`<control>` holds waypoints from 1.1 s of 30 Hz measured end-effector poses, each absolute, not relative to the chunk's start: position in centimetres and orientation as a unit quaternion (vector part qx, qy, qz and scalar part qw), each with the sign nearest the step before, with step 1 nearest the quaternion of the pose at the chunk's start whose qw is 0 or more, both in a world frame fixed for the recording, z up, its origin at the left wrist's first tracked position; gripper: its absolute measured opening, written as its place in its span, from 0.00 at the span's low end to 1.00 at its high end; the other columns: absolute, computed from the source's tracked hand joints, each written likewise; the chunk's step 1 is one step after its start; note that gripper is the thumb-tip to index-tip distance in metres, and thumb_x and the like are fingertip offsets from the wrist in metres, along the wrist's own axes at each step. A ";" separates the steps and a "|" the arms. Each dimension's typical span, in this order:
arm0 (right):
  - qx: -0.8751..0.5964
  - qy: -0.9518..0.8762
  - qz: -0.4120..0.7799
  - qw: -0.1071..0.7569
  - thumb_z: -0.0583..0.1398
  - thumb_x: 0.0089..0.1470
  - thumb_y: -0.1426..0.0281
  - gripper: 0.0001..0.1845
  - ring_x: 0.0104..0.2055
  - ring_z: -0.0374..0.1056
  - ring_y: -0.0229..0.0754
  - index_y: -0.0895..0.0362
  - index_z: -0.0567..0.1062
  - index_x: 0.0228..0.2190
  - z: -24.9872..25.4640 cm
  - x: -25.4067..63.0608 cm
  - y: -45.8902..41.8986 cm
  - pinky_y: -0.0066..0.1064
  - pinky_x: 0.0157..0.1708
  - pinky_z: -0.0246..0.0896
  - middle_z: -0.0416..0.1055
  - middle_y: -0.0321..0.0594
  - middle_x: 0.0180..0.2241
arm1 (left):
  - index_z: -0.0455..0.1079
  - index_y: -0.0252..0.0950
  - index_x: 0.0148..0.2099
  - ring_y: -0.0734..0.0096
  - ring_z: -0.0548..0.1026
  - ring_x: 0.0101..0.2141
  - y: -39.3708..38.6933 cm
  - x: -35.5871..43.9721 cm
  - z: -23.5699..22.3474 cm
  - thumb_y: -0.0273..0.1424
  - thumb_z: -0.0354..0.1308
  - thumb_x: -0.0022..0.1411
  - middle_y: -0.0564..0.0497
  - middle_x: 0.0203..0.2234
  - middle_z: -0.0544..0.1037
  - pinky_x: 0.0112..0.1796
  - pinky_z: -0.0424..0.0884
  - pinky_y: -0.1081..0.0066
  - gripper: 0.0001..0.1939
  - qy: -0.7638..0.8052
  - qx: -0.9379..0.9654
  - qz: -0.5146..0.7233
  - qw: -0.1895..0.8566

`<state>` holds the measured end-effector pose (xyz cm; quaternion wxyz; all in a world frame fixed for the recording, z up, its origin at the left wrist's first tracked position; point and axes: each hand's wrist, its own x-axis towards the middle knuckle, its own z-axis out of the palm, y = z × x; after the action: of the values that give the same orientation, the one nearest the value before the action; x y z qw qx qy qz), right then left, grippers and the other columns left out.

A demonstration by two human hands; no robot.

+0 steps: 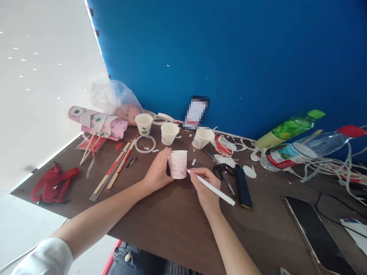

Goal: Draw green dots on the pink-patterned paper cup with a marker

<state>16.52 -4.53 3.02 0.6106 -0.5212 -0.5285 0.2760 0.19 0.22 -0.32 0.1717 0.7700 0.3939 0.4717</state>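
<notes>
A paper cup (178, 165) with a pink line pattern stands upright on the brown table in the middle. My left hand (158, 168) is wrapped round its left side, thumb low and fingers near the rim. In my right hand (207, 187) is a white marker pen (216, 191), pinched near its pink tip. That tip meets or almost meets the cup's right side; I cannot tell which. Behind stand plain paper cups: one at the left (143, 124), one in the middle (169, 133), and a tilted one at the right (202, 138).
Scissors (220, 168) and a dark blue cutter (243, 187) lie right of my right hand. Further right are a phone (318, 233), a bottle with red cap (304, 152) and cables. Chopsticks (114, 166), a tape ring (145, 144) and a red strap (54, 185) lie left.
</notes>
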 end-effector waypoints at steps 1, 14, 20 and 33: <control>-0.524 -0.528 0.276 0.609 0.64 0.40 0.67 0.07 0.31 0.73 0.43 0.57 0.72 0.21 3.0 16.5 -4.5 0.32 0.33 0.68 0.75 0.43 0.27 | 0.48 0.35 0.61 0.49 0.58 0.59 0.2 0.2 -0.3 0.31 0.67 0.45 0.36 0.57 0.60 0.56 0.59 0.51 0.44 0.395 0.769 0.471 0.173; -0.486 -0.524 0.310 0.628 0.65 0.43 0.68 0.07 0.34 0.72 0.43 0.58 0.72 0.22 1.9 17.0 -4.2 0.34 0.36 0.67 0.75 0.41 0.28 | 0.47 0.35 0.61 0.50 0.58 0.59 0.2 0.1 -0.4 0.31 0.67 0.44 0.36 0.57 0.60 0.57 0.58 0.52 0.45 0.407 0.763 0.466 0.191; -0.440 -0.494 0.379 0.648 0.65 0.46 0.67 0.09 0.39 0.73 0.46 0.58 0.71 0.25 0.6 17.7 -3.8 0.40 0.43 0.66 0.75 0.41 0.31 | 0.42 0.36 0.63 0.51 0.57 0.60 0.2 0.1 -0.7 0.30 0.64 0.46 0.36 0.59 0.56 0.58 0.57 0.53 0.47 0.389 0.782 0.460 0.164; -0.440 -0.568 0.282 0.636 0.62 0.48 0.72 0.05 0.35 0.74 0.42 0.58 0.71 0.23 2.5 16.9 -4.8 0.33 0.38 0.69 0.75 0.41 0.29 | 0.45 0.37 0.62 0.53 0.60 0.59 0.3 0.0 -0.3 0.34 0.64 0.48 0.38 0.58 0.60 0.56 0.58 0.53 0.44 0.416 0.784 0.451 0.099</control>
<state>16.87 -4.76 2.52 0.6357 -0.4399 -0.5680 0.2824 0.03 0.31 -0.27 0.0990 0.7837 0.4156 0.4509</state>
